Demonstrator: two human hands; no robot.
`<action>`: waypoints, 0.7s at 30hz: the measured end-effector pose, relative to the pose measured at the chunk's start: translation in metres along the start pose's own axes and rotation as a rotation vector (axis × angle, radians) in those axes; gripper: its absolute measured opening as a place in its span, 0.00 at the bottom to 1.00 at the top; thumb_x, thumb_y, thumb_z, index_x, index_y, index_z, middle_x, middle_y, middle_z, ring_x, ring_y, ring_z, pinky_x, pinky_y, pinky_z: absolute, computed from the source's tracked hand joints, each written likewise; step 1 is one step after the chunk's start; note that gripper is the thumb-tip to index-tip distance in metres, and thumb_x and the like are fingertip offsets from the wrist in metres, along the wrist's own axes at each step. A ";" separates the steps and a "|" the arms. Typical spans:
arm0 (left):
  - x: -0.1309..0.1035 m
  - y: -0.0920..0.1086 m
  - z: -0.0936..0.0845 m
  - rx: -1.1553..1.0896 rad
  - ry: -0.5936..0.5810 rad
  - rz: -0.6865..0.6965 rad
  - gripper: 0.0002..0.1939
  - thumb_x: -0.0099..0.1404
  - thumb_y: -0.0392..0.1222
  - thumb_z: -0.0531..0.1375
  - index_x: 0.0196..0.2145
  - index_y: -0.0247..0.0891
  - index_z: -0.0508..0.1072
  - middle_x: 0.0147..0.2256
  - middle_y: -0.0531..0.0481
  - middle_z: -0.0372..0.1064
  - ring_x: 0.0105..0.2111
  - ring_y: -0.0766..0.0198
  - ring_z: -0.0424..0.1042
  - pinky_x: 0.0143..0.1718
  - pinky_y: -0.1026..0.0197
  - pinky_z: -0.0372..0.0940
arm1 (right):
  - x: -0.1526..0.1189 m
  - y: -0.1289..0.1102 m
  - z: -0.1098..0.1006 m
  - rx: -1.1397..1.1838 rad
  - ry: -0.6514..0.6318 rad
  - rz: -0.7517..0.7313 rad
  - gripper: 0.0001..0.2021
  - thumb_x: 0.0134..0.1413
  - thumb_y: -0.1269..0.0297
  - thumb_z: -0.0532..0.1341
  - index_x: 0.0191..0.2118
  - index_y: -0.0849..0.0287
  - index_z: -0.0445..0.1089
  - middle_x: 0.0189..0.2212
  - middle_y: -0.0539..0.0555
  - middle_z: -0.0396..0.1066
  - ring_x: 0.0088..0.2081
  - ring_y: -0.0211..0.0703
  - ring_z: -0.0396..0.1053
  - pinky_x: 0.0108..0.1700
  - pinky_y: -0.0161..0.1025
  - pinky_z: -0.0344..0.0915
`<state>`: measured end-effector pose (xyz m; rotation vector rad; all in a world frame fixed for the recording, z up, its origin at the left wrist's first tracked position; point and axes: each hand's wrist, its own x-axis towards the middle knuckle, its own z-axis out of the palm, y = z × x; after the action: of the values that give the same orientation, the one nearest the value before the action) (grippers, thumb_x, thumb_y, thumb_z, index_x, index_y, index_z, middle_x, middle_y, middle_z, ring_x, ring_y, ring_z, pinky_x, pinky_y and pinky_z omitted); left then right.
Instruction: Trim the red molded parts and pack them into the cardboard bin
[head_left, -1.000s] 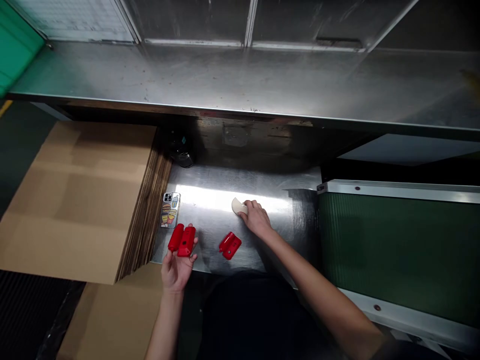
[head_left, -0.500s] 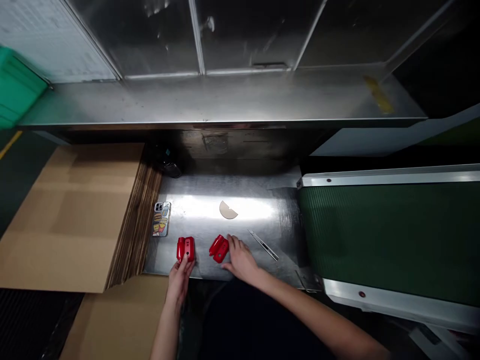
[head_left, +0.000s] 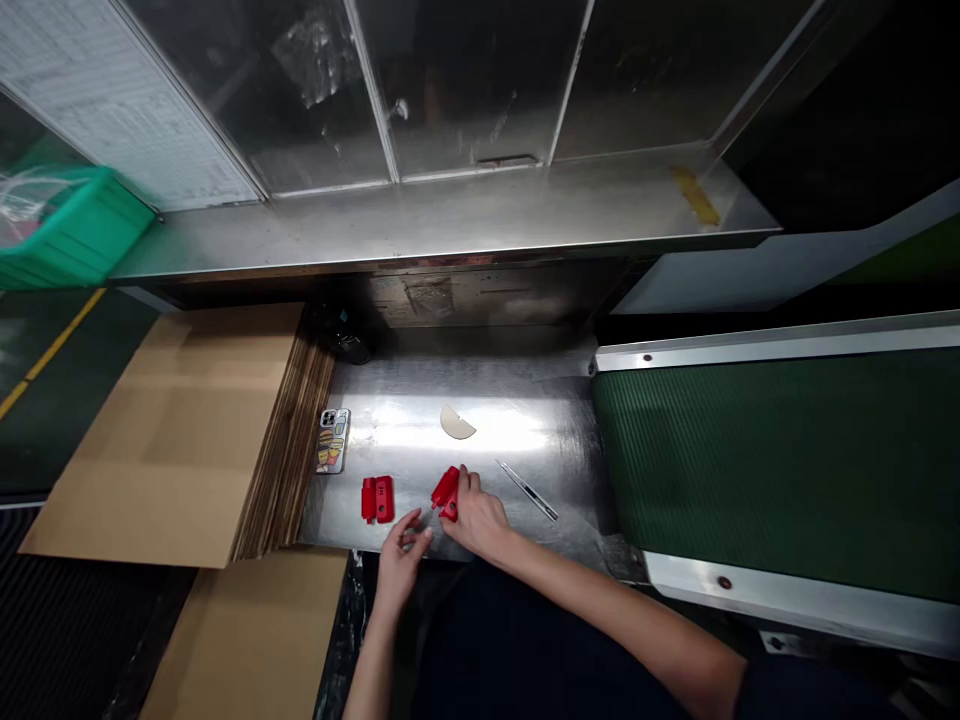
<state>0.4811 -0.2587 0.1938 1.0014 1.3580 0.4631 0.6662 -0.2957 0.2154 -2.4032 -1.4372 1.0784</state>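
Observation:
My right hand (head_left: 480, 520) is closed around a glossy red plastic part (head_left: 444, 490), fingers at its far right edge and thumb at its near end. The part has a rounded barrel beside a flat block with a dark hole. A similar red part (head_left: 377, 499) lies on the steel worktop (head_left: 405, 380) to the left, and no hand touches it. Between the two parts, near the front edge, my left hand (head_left: 403, 555) is empty, thumb and index finger apart. A tan half-round piece (head_left: 457, 423) lies beyond the right hand, and a slim utility knife (head_left: 527, 490) to its right.
A phone in a patterned case (head_left: 332, 441) lies beside a tall stack of cardboard sheets (head_left: 172, 420) on the left. A dark bottle-like object (head_left: 346, 338) stands behind. To the right is a green conveyor belt (head_left: 780, 460); a steel ledge (head_left: 450, 220) overhangs the back.
My left hand has let go of the left red part and moved right. My right hand has closed on the other red part. The view has shifted slightly.

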 end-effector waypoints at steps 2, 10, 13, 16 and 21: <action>-0.005 0.004 0.017 -0.141 -0.154 -0.023 0.45 0.47 0.62 0.77 0.58 0.36 0.76 0.56 0.33 0.72 0.52 0.44 0.75 0.56 0.46 0.67 | -0.018 0.010 -0.020 0.233 -0.120 0.006 0.45 0.54 0.48 0.66 0.70 0.71 0.55 0.56 0.71 0.67 0.52 0.61 0.72 0.51 0.48 0.69; -0.037 0.021 0.038 -0.424 -0.510 -0.043 0.37 0.57 0.56 0.75 0.62 0.49 0.74 0.66 0.41 0.64 0.68 0.44 0.59 0.70 0.46 0.51 | -0.070 0.026 -0.062 0.483 -0.354 -0.172 0.51 0.51 0.46 0.67 0.74 0.64 0.49 0.62 0.66 0.66 0.58 0.60 0.69 0.57 0.50 0.65; -0.037 0.022 0.035 -0.433 -0.503 -0.037 0.36 0.58 0.51 0.75 0.62 0.47 0.73 0.65 0.39 0.65 0.67 0.42 0.60 0.70 0.43 0.51 | -0.071 0.026 -0.067 0.479 -0.384 -0.166 0.57 0.49 0.43 0.69 0.76 0.66 0.43 0.65 0.68 0.62 0.62 0.62 0.66 0.61 0.50 0.63; -0.041 0.024 0.032 -0.439 -0.458 -0.013 0.35 0.61 0.48 0.74 0.64 0.46 0.71 0.65 0.38 0.64 0.68 0.42 0.59 0.70 0.42 0.52 | -0.058 0.040 -0.071 0.453 -0.399 -0.126 0.51 0.56 0.38 0.66 0.75 0.61 0.47 0.62 0.64 0.66 0.60 0.58 0.68 0.58 0.48 0.64; -0.051 0.035 0.026 -0.321 -0.376 0.171 0.47 0.58 0.47 0.75 0.70 0.46 0.59 0.68 0.35 0.58 0.70 0.42 0.55 0.66 0.46 0.59 | -0.009 0.083 -0.062 0.076 -0.039 0.217 0.18 0.70 0.65 0.56 0.59 0.71 0.65 0.57 0.71 0.65 0.58 0.61 0.67 0.56 0.49 0.60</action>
<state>0.5040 -0.2879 0.2494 0.8868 0.8349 0.5680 0.7629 -0.3334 0.2279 -2.5416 -1.1425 1.2083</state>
